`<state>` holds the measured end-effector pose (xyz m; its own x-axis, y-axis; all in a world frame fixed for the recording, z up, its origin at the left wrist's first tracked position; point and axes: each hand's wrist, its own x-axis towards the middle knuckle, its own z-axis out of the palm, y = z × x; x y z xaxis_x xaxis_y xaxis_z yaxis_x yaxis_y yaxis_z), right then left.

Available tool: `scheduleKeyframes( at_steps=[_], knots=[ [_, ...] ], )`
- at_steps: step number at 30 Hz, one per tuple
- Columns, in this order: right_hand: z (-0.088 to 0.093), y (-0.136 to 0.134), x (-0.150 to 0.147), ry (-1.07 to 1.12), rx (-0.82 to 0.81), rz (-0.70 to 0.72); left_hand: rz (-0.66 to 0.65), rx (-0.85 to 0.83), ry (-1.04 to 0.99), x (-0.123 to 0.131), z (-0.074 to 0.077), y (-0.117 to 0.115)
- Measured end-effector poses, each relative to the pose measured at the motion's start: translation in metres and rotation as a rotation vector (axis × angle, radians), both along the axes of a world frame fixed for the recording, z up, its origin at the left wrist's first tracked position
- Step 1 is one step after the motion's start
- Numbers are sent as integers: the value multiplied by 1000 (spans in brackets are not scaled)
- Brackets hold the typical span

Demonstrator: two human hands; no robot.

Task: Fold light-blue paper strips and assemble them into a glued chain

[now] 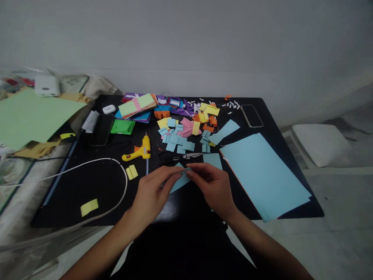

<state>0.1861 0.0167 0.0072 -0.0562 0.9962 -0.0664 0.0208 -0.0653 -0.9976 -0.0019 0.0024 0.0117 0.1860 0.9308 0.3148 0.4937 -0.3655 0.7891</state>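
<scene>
Near the front middle of the black table, my left hand (155,188) and my right hand (212,184) meet with thumbs and fingertips pinched. Between them is a small light blue piece of paper (184,172), mostly hidden by the fingers. Below and behind the fingertips lies another light blue paper piece (180,185). Just beyond my hands rest scissors (190,155) with dark handles. A blue paper square (213,160) lies by my right hand. Further back is a pile of small folded blue paper pieces (176,140).
A yellow glue gun (142,149) lies left of my hands, near a looping white cable (126,186). Large blue sheets (262,175) cover the right side. A phone (252,116) sits at the back right. Stacked coloured papers (138,105) and paper scraps line the back.
</scene>
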Motion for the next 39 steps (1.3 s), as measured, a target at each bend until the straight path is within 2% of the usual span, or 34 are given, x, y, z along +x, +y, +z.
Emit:
scheduleKeyframes(
  at_steps=[7,26,34,39],
  knots=[
    [-2,1,0,43,-9,-8,-25,-29,-33,-1,-3,-3],
    [0,1,-1,-14,3,-25,-18,35,-37,2,-4,-7],
    [0,0,0,-25,-4,-30,-16,14,-32,2,-7,-8],
    [0,-1,0,-33,5,-35,51,-48,-53,4,-9,-8]
  ],
)
